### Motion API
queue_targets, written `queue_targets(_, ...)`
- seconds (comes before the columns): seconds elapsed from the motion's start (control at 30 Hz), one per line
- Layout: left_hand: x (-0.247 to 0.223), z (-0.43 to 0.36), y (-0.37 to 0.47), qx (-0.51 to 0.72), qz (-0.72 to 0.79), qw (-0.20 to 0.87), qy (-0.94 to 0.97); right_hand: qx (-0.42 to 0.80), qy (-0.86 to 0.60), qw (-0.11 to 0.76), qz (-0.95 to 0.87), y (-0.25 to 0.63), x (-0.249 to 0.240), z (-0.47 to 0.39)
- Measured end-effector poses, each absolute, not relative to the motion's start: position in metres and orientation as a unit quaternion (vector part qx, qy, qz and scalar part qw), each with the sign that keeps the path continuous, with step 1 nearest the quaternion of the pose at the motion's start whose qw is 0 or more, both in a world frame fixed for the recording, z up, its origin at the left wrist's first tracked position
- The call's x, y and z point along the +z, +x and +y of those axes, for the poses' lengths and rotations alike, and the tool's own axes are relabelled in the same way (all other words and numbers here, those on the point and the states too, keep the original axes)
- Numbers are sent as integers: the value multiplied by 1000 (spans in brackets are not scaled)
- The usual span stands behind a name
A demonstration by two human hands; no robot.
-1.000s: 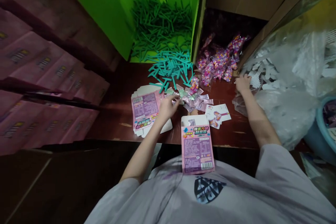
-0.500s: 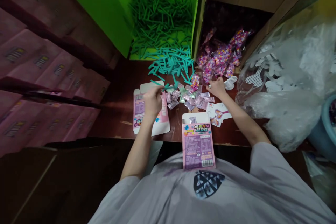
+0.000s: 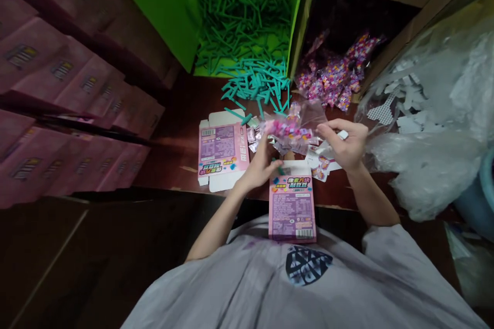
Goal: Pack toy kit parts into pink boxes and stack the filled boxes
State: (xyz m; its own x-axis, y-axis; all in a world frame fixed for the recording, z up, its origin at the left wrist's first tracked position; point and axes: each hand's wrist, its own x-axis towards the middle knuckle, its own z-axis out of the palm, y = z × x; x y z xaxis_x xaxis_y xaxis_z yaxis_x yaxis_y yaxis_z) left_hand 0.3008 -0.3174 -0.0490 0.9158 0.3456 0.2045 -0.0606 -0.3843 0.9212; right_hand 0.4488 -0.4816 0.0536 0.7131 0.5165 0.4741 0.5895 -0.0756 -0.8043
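Observation:
My right hand pinches the clear end of a small bag of pink, purple and orange beads, blurred in motion. A small white piece shows at the same hand's fingers. My left hand is at the bag's left end, thumb and fingers apart; the bag partly hides its fingertips. Below its thumb, a green stick is at the mouth of an upright open pink box against my shirt. Left of it lies another pink box with flaps out. Small sachets lie beneath the bag.
Green sticks spill from a bright green bin. Bead bags fill a carton's front to the right. Printed cards lie by the box. A plastic sack of white pegboards stands right; stacked pink boxes line the left.
My right hand has come back from the bead pile with a bag. My left hand has moved right and down toward the upright box; the green stick it held now shows at the box's mouth.

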Motion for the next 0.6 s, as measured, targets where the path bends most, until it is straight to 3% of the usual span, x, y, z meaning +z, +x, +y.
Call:
queue_targets(0.13, -25, -331, 304, 324, 188, 684, 626, 209, -618, 698, -296, 438, 35, -456)
queue_targets(0.33, -40, -334, 299, 417, 362, 657, 513, 232, -540, 794, -157, 442, -27, -454)
queue_targets(0.4, -62, -326, 293, 390, 358, 644, 552, 227, -573, 779, -116, 435, -48, -466)
queue_targets(0.6, -101, -308, 283, 237, 255, 608, 714, 175, -741, 631, -150, 408, -88, -505)
